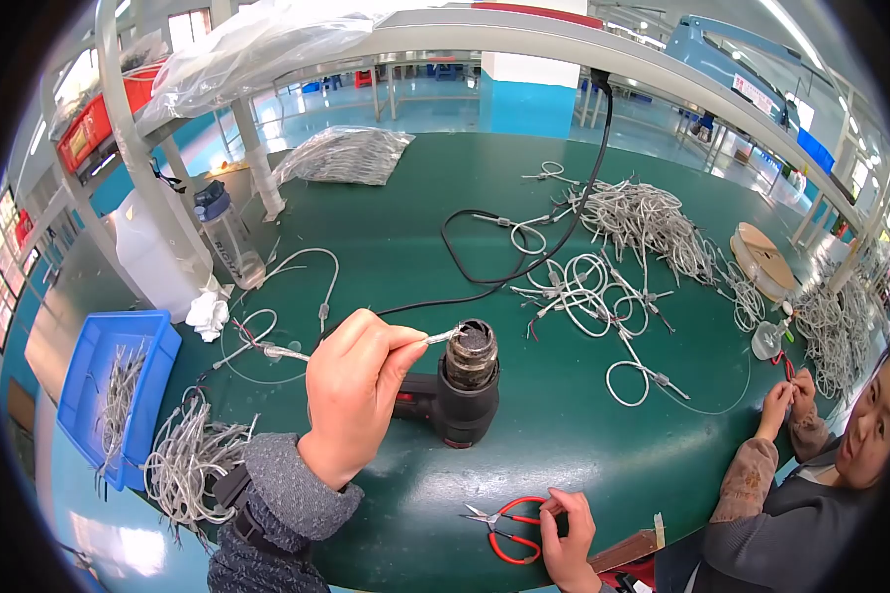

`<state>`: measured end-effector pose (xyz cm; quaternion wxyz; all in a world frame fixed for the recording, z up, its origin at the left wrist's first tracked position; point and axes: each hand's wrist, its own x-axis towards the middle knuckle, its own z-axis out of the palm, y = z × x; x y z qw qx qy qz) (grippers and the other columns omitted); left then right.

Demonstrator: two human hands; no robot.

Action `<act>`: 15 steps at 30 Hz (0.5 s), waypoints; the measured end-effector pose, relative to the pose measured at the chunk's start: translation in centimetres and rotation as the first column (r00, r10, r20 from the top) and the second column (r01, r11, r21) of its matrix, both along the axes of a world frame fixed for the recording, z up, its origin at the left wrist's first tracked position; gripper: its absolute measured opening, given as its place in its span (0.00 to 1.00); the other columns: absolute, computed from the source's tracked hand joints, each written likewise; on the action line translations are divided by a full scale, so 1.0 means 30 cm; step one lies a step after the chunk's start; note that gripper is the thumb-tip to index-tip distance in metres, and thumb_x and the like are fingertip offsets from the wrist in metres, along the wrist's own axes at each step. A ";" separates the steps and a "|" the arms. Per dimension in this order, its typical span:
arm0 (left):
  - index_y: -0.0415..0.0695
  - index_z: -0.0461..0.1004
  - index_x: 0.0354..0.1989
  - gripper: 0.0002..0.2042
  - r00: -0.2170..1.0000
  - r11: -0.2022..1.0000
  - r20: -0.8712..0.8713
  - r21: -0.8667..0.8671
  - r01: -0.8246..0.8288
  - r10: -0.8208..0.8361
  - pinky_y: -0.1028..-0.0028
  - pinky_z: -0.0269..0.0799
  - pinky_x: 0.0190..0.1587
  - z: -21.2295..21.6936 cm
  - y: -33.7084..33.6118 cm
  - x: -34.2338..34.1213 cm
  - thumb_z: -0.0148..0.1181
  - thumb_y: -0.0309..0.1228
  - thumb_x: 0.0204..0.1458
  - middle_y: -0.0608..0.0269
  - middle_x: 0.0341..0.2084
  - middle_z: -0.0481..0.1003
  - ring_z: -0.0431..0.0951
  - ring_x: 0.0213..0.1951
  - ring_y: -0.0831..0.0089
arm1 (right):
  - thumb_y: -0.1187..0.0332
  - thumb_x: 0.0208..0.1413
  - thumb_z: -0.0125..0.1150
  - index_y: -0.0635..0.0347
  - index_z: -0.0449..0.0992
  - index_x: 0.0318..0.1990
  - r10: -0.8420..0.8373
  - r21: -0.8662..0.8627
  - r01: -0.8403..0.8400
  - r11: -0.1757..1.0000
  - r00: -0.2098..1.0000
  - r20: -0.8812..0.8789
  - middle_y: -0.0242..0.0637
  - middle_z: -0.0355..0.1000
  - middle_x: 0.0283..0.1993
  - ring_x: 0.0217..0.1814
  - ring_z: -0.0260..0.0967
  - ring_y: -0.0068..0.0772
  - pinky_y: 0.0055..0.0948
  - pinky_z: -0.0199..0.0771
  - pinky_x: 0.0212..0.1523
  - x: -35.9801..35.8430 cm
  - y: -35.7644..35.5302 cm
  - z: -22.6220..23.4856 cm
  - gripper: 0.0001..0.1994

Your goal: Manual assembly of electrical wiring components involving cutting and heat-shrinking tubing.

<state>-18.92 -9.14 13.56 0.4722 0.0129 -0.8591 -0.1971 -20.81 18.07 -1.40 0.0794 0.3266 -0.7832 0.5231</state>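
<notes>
Head view shows your left hand (pixel 351 390) pinched shut on a thin grey cable (pixel 287 352), its metal tip held right at the nozzle of the black heat gun (pixel 465 381) standing mouth-up on the green table (pixel 564 445). Your fingers sit very near that mouth; linger and I judge you risk a burn, or scorched sleeving. Your right hand (pixel 569 539) rests low at the table edge, fingers curled touching the red-handled scissors (pixel 509 529); whether it grips them I cannot tell. The cable's slack trails left toward the loose bundle (pixel 183 460) beside the blue bin (pixel 94 381); a snag there could jerk the tip. A nudge could topple the gun onto its black cord (pixel 524 267).
</notes>
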 end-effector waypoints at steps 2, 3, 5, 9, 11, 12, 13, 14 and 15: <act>0.38 0.74 0.28 0.04 1.000 1.000 -0.004 -0.001 -0.003 0.003 0.72 0.61 0.21 0.004 0.000 0.000 0.63 0.20 0.44 0.61 0.19 0.66 0.67 0.20 0.68 | 0.85 0.46 0.55 0.65 0.69 0.45 -0.003 0.005 0.003 1.000 1.000 -0.005 0.38 0.68 0.29 0.30 0.65 0.32 0.27 0.66 0.33 -0.002 0.000 0.006 0.16; 0.38 0.74 0.28 0.04 1.000 1.000 -0.006 0.000 -0.002 0.002 0.72 0.61 0.21 0.006 0.001 -0.001 0.63 0.20 0.44 0.61 0.19 0.66 0.67 0.20 0.68 | 0.85 0.46 0.55 0.65 0.69 0.45 -0.005 0.010 0.005 1.000 1.000 -0.007 0.38 0.68 0.29 0.30 0.65 0.32 0.27 0.66 0.32 -0.002 0.000 0.008 0.16; 0.38 0.74 0.28 0.04 1.000 1.000 -0.013 -0.002 0.004 -0.004 0.72 0.61 0.21 0.008 0.002 -0.004 0.63 0.20 0.44 0.61 0.19 0.66 0.68 0.20 0.68 | 0.85 0.46 0.55 0.65 0.69 0.45 -0.007 0.017 0.007 1.000 1.000 -0.012 0.38 0.68 0.29 0.30 0.65 0.32 0.27 0.66 0.32 -0.001 0.001 0.011 0.16; 0.39 0.74 0.28 0.04 1.000 1.000 -0.014 -0.004 -0.004 0.004 0.72 0.62 0.21 0.006 0.001 -0.007 0.63 0.21 0.44 0.61 0.19 0.66 0.68 0.20 0.68 | 0.85 0.46 0.55 0.65 0.69 0.45 -0.008 0.014 0.008 1.000 1.000 -0.005 0.38 0.68 0.29 0.30 0.65 0.32 0.27 0.66 0.33 -0.005 -0.003 0.004 0.16; 0.39 0.74 0.28 0.04 1.000 1.000 -0.014 -0.003 -0.008 0.008 0.72 0.62 0.21 0.006 0.002 -0.006 0.63 0.21 0.44 0.61 0.19 0.66 0.68 0.20 0.68 | 0.84 0.46 0.55 0.65 0.70 0.45 -0.005 0.011 0.005 1.000 1.000 -0.010 0.38 0.68 0.29 0.30 0.65 0.32 0.27 0.66 0.33 -0.005 -0.004 0.004 0.16; 0.39 0.74 0.28 0.04 1.000 1.000 -0.012 0.002 -0.007 0.007 0.71 0.62 0.21 0.006 0.003 -0.005 0.63 0.21 0.44 0.61 0.19 0.66 0.68 0.20 0.68 | 0.84 0.46 0.55 0.65 0.70 0.45 -0.004 0.010 0.005 1.000 1.000 -0.012 0.39 0.68 0.29 0.30 0.65 0.32 0.27 0.66 0.33 -0.004 -0.003 0.003 0.16; 0.39 0.74 0.28 0.04 1.000 1.000 -0.010 0.007 -0.006 0.006 0.71 0.62 0.21 0.007 0.003 -0.005 0.63 0.21 0.44 0.61 0.19 0.66 0.68 0.20 0.68 | 0.84 0.46 0.55 0.65 0.70 0.45 -0.005 0.011 0.005 1.000 1.000 -0.013 0.39 0.68 0.29 0.30 0.65 0.32 0.27 0.66 0.33 -0.005 -0.001 0.001 0.16; 0.39 0.74 0.28 0.04 1.000 1.000 -0.008 0.011 -0.005 0.005 0.71 0.62 0.21 0.008 0.003 -0.005 0.63 0.21 0.44 0.61 0.19 0.66 0.68 0.20 0.68 | 0.84 0.46 0.55 0.65 0.70 0.45 -0.002 0.009 0.002 1.000 1.000 -0.015 0.39 0.68 0.29 0.30 0.65 0.32 0.27 0.66 0.33 -0.008 0.002 -0.003 0.16; 0.39 0.74 0.28 0.04 1.000 1.000 -0.010 0.012 -0.004 0.004 0.71 0.62 0.21 0.010 0.004 -0.006 0.63 0.21 0.44 0.61 0.19 0.66 0.68 0.20 0.68 | 0.84 0.46 0.55 0.65 0.70 0.45 0.001 0.006 -0.001 1.000 1.000 -0.018 0.39 0.68 0.29 0.30 0.65 0.32 0.27 0.66 0.33 -0.012 0.004 -0.007 0.16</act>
